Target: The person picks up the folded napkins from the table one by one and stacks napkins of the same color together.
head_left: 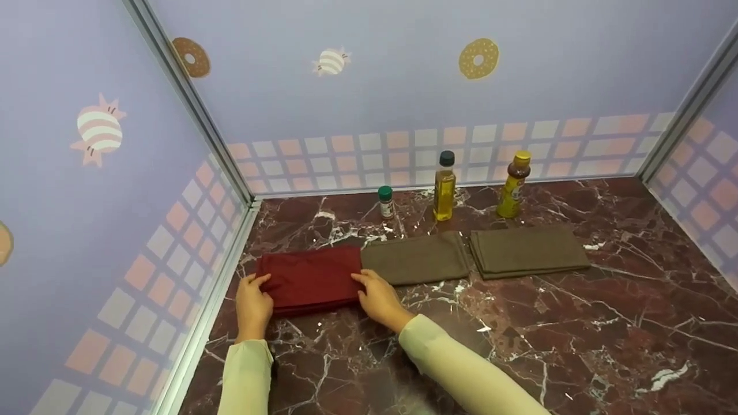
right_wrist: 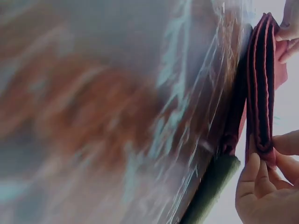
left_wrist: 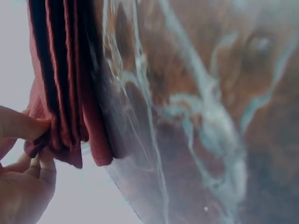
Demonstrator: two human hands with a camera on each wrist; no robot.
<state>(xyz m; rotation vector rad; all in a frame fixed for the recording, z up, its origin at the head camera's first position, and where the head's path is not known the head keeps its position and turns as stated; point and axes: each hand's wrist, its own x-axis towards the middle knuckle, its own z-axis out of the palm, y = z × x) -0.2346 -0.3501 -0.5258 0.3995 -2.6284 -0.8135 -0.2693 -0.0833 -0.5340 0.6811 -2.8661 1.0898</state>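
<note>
A folded dark red cloth [head_left: 311, 279] lies at the left end of a row of cloths, its several layers showing at the near edge. At its left side, my left hand [head_left: 253, 302] pinches the layers between thumb and fingers [left_wrist: 28, 126]. My right hand [head_left: 381, 297] grips the opposite side the same way, with the thumb on top and fingers [right_wrist: 257, 179] beneath in the right wrist view. There, the upper layers stand a little apart from the part below. Right beside the red cloth is a folded olive cloth [head_left: 418, 259].
Another folded olive cloth [head_left: 527, 251] lies farther right. Behind the row stand a small green-capped jar [head_left: 386, 203], an oil bottle [head_left: 444, 187] and a yellow-capped bottle [head_left: 513, 185]. Patterned walls [head_left: 398, 86] bound the marbled table [head_left: 576, 346] at the back and sides.
</note>
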